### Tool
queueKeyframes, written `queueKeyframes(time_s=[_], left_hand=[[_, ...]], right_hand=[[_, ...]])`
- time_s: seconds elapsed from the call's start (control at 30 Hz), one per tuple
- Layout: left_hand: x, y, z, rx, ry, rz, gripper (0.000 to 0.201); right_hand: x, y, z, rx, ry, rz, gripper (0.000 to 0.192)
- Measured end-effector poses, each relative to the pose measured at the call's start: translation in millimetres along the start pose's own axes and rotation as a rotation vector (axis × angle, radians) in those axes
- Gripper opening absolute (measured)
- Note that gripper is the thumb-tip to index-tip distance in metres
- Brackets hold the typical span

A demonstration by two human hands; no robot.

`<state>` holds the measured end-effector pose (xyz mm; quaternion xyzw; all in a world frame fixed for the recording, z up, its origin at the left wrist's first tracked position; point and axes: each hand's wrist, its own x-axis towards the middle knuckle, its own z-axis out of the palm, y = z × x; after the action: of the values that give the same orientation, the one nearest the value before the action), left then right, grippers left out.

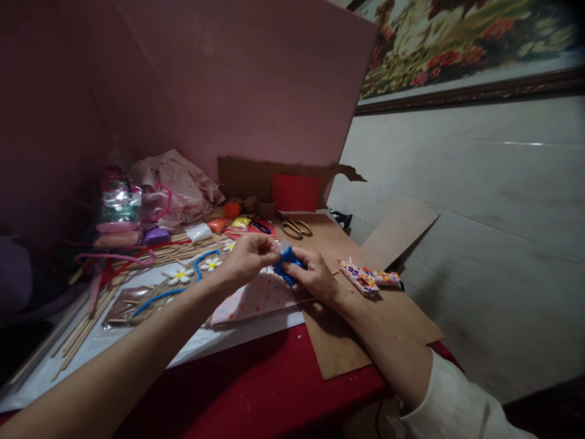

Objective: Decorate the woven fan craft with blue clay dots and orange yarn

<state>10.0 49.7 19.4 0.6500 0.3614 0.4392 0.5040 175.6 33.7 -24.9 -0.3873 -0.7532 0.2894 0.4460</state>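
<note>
My right hand (311, 272) is closed round a small blue packet, apparently soft clay in a clear wrapper (289, 268), over the middle of the table. My left hand (252, 259) pinches the clear plastic at the packet's upper left edge. Under the hands lies a pale cloth with pink dots (256, 297). To the left, white clay daisies with yellow centres (180, 276) and a bent blue strip (164, 297) lie on a woven twine-like piece. A flower-patterned pink object (359, 277) sits right of my right hand.
Gold-handled scissors (296, 228) lie behind the hands, beside a yellow packet (241, 222) and an orange one (218, 225). Thin wooden sticks (85, 323) spread across the left. Brown board (336, 341) covers the right side over a red tablecloth (256, 378). A tiled wall (493, 244) borders the right.
</note>
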Motion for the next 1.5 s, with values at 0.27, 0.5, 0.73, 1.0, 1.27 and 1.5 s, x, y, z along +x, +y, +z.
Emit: queueKeyframes(time_s=[0.27,0.5,0.73,1.0,1.27,1.5], left_hand=[[-2.5,-0.6,2.4,-0.104,0.011,-0.031,0.016],[-0.2,-4.9,-3.5,-0.054,0.063,0.033,0.021],[-3.6,-0.8,3.3,-0.025,0.012,0.025,0.01],[-1.7,-0.6,-4.4,-0.073,0.231,0.157,0.023],[-8.9,-9.7,-7.1,-0.001,0.308,0.216,0.016],[-28.9,-19.4,-15.9,0.375,0.384,0.261,0.02]], right_hand=[[0.3,1.0,0.2,0.058,0.01,0.026,0.02],[0.1,-0.8,-0.5,0.068,0.002,0.026,0.022],[0.4,2.3,0.3,0.008,0.023,0.019,0.022],[0.3,-1.0,0.9,0.032,0.053,-0.015,0.022],[-3.3,-4.8,1.2,-0.202,0.155,-0.065,0.022],[-2.3,-5.6,3.2,-0.054,0.162,-0.029,0.024]])
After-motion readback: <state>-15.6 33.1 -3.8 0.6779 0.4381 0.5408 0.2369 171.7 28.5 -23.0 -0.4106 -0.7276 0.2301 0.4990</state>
